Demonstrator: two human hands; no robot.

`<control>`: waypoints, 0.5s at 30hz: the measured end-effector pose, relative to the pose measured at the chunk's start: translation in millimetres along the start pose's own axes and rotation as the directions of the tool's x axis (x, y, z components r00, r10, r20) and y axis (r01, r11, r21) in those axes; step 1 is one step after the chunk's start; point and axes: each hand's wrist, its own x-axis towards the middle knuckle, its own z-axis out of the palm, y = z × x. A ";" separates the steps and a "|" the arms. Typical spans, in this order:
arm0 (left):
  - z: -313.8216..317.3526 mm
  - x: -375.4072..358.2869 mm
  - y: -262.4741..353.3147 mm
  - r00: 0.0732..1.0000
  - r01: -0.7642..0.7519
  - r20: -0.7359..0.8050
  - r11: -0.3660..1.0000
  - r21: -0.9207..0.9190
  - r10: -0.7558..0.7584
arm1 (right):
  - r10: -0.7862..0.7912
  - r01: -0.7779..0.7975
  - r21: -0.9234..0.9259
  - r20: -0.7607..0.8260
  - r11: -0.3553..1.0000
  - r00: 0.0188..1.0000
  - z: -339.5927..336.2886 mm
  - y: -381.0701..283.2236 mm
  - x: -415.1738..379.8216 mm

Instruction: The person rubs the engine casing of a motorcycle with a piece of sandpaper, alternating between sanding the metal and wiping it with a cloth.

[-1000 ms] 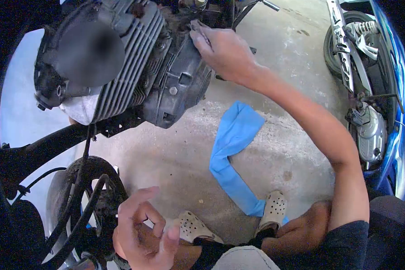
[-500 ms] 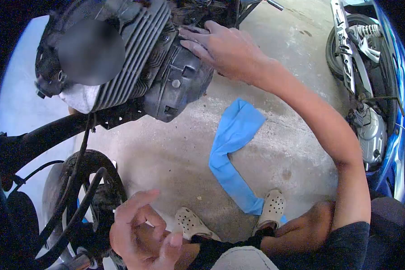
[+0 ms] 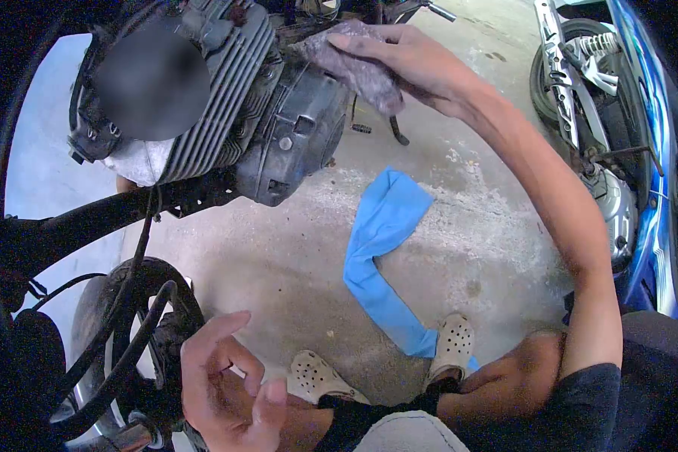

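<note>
My right hand (image 3: 423, 66) is closed on a crumpled greyish-purple rag (image 3: 358, 69), thumb on top. The rag is at the upper right side of a motorcycle engine, beside its dark, dirty cover (image 3: 297, 139); whether it presses on the metal is hard to tell. Left of the cover are the engine's cooling fins (image 3: 222, 98). Low in the view, my left hand (image 3: 222, 380) is loosely curled, its thumb and fingers apart, with nothing seen in it. It is nearest to the front wheel (image 3: 169, 282) and black cables.
A blue cloth (image 3: 384, 248) lies on the concrete floor (image 3: 279, 256) between the engine and my clogs (image 3: 320, 373). Along the right side stands another motorcycle (image 3: 618, 203) with blue bodywork. A black frame tube (image 3: 90, 222) runs below the engine.
My right hand has lifted off the engine's upper right side and moved right; the rag now shows in it. My left hand keeps nearly the same pose. The view has shifted slightly.
</note>
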 end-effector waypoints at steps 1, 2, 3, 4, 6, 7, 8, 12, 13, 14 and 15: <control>-0.2 0.1 -1.2 0.999 -0.030 0.019 0.999 -0.014 0.030 | -0.002 -0.001 0.106 0.028 0.994 1.000 2.5 0.4 -2.8; -0.8 0.3 -2.8 0.998 -0.058 0.035 0.998 -0.027 0.059 | -0.007 -0.006 0.212 0.059 0.977 0.998 6.3 -0.4 -6.6; -2.5 1.6 -4.9 0.998 -0.057 0.028 0.998 -0.022 0.057 | 0.102 -0.132 0.189 0.164 0.973 0.981 6.4 -16.9 -20.6; -4.8 4.3 -7.1 0.992 -0.086 0.093 0.995 0.042 0.082 | 0.095 -0.128 0.193 0.175 0.973 0.980 12.6 -21.2 -29.2; -2.9 8.8 -9.6 0.986 -0.105 0.139 0.987 0.119 0.088 | 0.096 -0.212 0.384 0.298 0.899 0.950 26.5 -27.2 -40.3; 2.2 11.9 -9.8 0.990 -0.093 0.113 0.995 0.036 0.089 | 0.024 -0.224 0.399 0.449 0.889 0.893 25.9 -30.1 -45.7; 6.7 15.0 -9.4 0.992 -0.088 0.090 0.995 -0.049 0.092 | 0.015 -0.227 0.405 0.464 0.886 0.886 32.7 -34.7 -50.0; 23.6 22.3 -1.2 1.000 -0.024 -0.021 0.939 -0.344 0.017 | 0.031 -0.271 0.336 0.575 0.902 0.817 55.1 -44.3 -76.5; 24.1 23.6 0.0 0.999 0.041 0.025 0.893 -0.447 -0.033 | 0.025 -0.260 0.281 0.633 0.924 0.774 58.8 -44.1 -78.1; 24.5 24.7 1.7 0.994 0.106 0.076 0.834 -0.542 -0.076 | 0.021 -0.241 0.226 0.687 0.944 0.726 61.7 -44.7 -79.1; 25.5 23.9 0.8 0.995 0.096 0.055 0.856 -0.509 -0.078 | 0.056 -0.228 0.152 0.705 0.962 0.707 65.7 -47.1 -80.5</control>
